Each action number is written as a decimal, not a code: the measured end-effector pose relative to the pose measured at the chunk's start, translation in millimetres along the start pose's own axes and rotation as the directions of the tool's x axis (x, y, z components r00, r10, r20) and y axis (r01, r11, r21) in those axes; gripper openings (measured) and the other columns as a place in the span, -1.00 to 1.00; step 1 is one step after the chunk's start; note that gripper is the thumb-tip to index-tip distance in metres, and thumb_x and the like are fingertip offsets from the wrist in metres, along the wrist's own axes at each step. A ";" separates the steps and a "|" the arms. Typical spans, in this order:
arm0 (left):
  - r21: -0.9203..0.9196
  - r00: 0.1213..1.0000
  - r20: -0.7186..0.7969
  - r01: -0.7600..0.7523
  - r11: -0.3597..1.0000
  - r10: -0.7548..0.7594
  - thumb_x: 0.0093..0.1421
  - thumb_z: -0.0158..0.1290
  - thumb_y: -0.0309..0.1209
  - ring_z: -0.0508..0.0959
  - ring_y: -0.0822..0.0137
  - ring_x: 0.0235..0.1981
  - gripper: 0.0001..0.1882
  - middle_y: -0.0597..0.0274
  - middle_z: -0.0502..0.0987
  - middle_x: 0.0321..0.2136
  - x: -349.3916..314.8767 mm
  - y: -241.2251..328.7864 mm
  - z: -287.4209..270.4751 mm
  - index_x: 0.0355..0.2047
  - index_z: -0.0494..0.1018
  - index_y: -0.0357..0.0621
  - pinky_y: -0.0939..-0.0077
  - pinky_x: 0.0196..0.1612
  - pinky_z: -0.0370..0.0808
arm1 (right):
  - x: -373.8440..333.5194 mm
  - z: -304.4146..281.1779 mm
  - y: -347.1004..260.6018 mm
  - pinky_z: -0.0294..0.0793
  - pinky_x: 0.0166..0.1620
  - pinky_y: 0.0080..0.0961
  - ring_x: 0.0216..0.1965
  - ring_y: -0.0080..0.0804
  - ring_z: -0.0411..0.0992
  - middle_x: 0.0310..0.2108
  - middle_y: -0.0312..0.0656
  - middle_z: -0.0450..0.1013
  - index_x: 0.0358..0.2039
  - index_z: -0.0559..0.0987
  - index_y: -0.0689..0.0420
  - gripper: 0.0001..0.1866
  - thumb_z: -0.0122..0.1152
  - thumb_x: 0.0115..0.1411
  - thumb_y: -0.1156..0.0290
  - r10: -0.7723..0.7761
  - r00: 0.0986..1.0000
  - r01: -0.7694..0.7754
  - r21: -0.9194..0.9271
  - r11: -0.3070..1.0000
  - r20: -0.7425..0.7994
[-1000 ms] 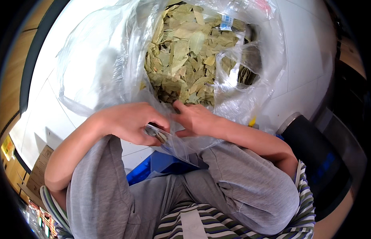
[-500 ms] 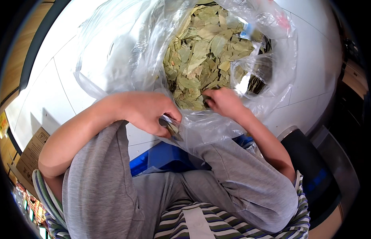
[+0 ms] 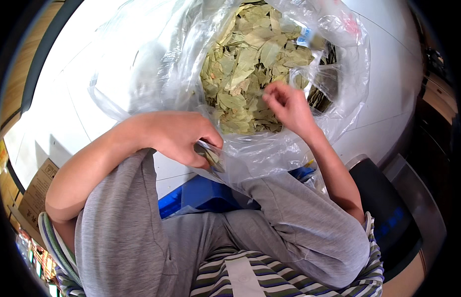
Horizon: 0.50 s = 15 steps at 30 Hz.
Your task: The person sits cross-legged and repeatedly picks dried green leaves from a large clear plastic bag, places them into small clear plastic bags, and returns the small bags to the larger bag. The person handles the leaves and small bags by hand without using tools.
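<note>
Dried bay leaves (image 3: 255,64), pale green and broken in places, fill a large clear plastic bag (image 3: 186,54) with its mouth spread wide in front of me. My left hand (image 3: 178,138) is closed on the rim of a small clear plastic bag (image 3: 210,157), which has some leaves inside, near the front of the big bag. Over the front right of the leaf heap hovers my right hand (image 3: 291,106), thumb and fingers drawn together in a pinch. Whatever lies between those fingertips is too blurred to make out.
A blue container (image 3: 203,195) stands on the floor between my legs. Brown cardboard (image 3: 37,190) leans at the left, and a black cylindrical bin (image 3: 384,213) is at the right. A blue-and-white label (image 3: 304,37) shows inside the big bag, above white floor tiles (image 3: 67,89).
My right hand has lifted from the leaves at the bag's front and moved slightly right and away from me. My left hand still holds the small bag in nearly the same place.
</note>
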State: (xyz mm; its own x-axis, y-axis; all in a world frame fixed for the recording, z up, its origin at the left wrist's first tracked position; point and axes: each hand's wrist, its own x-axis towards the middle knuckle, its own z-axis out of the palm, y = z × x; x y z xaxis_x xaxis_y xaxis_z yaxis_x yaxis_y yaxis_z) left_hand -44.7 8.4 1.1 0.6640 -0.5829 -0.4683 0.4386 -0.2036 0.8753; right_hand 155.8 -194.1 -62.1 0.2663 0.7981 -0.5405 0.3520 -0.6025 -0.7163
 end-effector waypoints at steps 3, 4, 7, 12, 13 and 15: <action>0.011 1.000 0.004 0.028 1.000 -0.028 0.07 0.22 -0.40 0.57 0.20 -0.41 -0.73 0.08 0.59 -0.43 -0.6 3.3 -0.7 -0.23 0.51 -0.26 0.34 -0.32 0.43 | -0.3 -4.3 -8.0 0.39 -0.45 -0.61 -0.53 -0.64 0.42 -0.46 -0.25 0.52 -0.17 0.52 0.27 -0.82 0.15 0.23 0.51 0.053 0.983 0.002 0.299 0.954 -0.174; 0.014 0.999 0.002 0.038 0.999 -0.038 0.07 0.22 -0.40 0.57 0.21 -0.41 -0.73 0.08 0.59 -0.44 -0.6 3.4 -0.7 -0.23 0.52 -0.26 0.34 -0.32 0.43 | -0.8 -2.6 -0.9 0.41 -0.42 -0.60 -0.52 -0.63 0.42 -0.45 -0.25 0.52 -0.19 0.53 0.27 -0.85 0.13 0.23 0.53 -0.036 0.993 0.070 0.307 0.949 -0.117; 0.000 0.999 0.008 0.048 0.999 -0.048 0.07 0.23 -0.40 0.56 0.22 -0.41 -0.73 0.10 0.59 -0.43 -1.6 -0.8 1.8 -0.23 0.52 -0.26 0.34 -0.32 0.42 | -6.1 0.9 1.7 0.57 -0.28 -0.47 -0.37 -0.46 0.55 -0.36 -0.18 0.57 -0.25 0.54 0.25 -0.88 0.15 0.24 0.49 -0.097 0.983 0.069 0.173 0.982 0.159; -0.014 1.000 -0.021 0.019 1.000 -0.020 0.07 0.24 -0.40 0.56 0.24 -0.41 -0.74 0.12 0.59 -0.43 -0.4 5.3 0.1 -0.25 0.51 -0.25 0.35 -0.32 0.42 | -30.2 13.0 17.5 0.58 -0.27 -0.15 -0.37 0.06 0.56 -0.50 0.09 0.54 -0.37 0.59 0.24 -0.71 0.30 0.08 0.23 0.193 0.948 0.038 -0.691 0.721 0.253; -0.013 0.999 -0.036 0.015 1.000 -0.015 0.07 0.25 -0.40 0.55 0.24 -0.41 -0.73 0.13 0.59 -0.43 -0.9 5.8 0.0 -0.25 0.51 -0.24 0.36 -0.32 0.42 | -33.2 14.3 17.4 0.58 -0.27 -0.15 -0.37 0.06 0.56 -0.50 0.09 0.54 -0.37 0.59 0.24 -0.71 0.30 0.08 0.23 0.193 0.948 0.039 -0.690 0.723 0.255; -0.018 0.999 -0.036 0.021 1.000 -0.022 0.06 0.25 -0.39 0.55 0.24 -0.41 -0.73 0.13 0.59 -0.43 -2.1 5.1 0.5 -0.25 0.51 -0.24 0.36 -0.32 0.42 | -36.6 16.5 12.7 0.57 -0.27 -0.11 -0.36 0.08 0.55 -0.48 0.09 0.54 -0.36 0.55 0.28 -0.66 0.33 0.05 0.22 0.221 0.958 -0.021 -0.727 0.687 0.181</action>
State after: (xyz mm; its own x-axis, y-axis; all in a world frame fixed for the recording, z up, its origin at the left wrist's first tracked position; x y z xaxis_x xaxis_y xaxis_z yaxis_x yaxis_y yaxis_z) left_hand -44.2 8.2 6.6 0.6758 -0.5493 -0.4914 0.4634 -0.2018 0.8629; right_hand 135.7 -231.0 -58.6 0.1709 0.6316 -0.7563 0.8881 -0.4312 -0.1594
